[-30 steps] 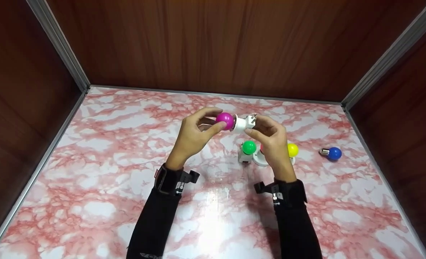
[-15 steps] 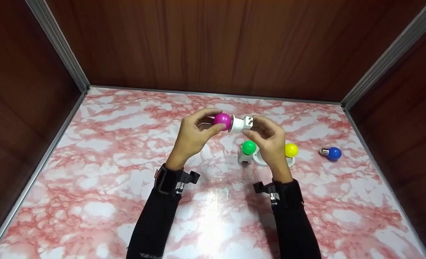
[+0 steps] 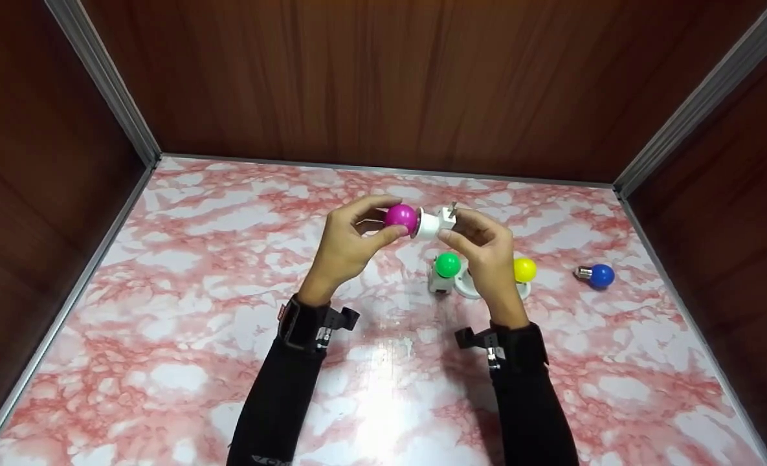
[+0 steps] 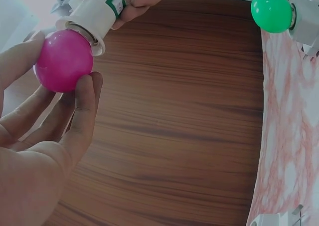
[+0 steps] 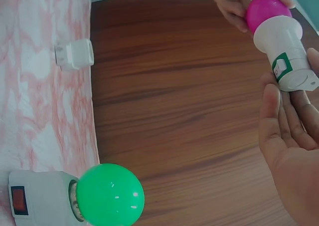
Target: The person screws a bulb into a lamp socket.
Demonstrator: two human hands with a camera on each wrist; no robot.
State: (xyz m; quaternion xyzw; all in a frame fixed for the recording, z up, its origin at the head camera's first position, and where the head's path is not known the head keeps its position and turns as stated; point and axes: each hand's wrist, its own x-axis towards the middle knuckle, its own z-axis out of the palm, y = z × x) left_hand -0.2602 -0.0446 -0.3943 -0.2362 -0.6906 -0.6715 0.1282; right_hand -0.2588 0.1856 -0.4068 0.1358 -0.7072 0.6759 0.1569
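Observation:
Above the table, my left hand (image 3: 349, 238) pinches a magenta light bulb (image 3: 400, 219) between thumb and fingers. My right hand (image 3: 492, 251) grips a white plug-in lamp socket (image 3: 429, 224) by its plug end, its metal prongs pointing up and away. The bulb's base sits in the socket's mouth, a sliver of metal showing at the rim in the left wrist view, where the bulb (image 4: 64, 61) leans against the flared collar. A green label (image 5: 281, 65) shows on the socket's side in the right wrist view.
A green bulb (image 3: 448, 265) stands in a white switched socket (image 5: 42, 196). Beside it, a yellow bulb (image 3: 524, 269) sits on a white round base (image 3: 466, 285), partly behind my right hand. A blue bulb (image 3: 602, 276) lies at right. Another white socket (image 5: 77, 55) is on the table.
Bulb and socket have shifted slightly left, the right hand with them. The socket has turned about its length, its prongs now at a different angle. The left hand keeps its grip on the bulb.

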